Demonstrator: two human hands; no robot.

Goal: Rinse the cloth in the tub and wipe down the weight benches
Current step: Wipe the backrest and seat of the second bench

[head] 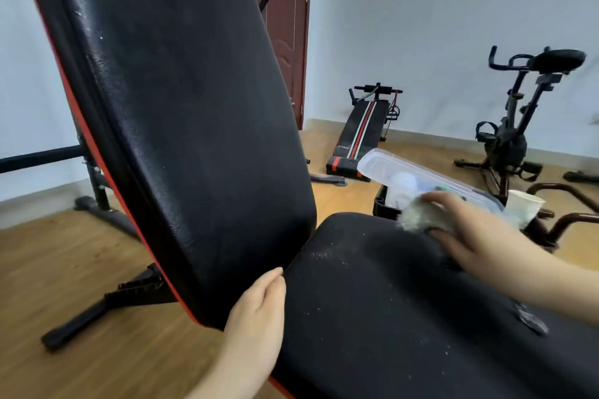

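My right hand (470, 233) grip clamps the cloth (421, 215) on the bench seat (372, 301); left hand (256, 304) at seat edge, its grip hidden, can't tell.

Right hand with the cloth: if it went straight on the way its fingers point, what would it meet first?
Likely the lower end of the backrest: the right hand, holding the cloth at the edge of the seat pad, points left toward it. Depth is unclear.
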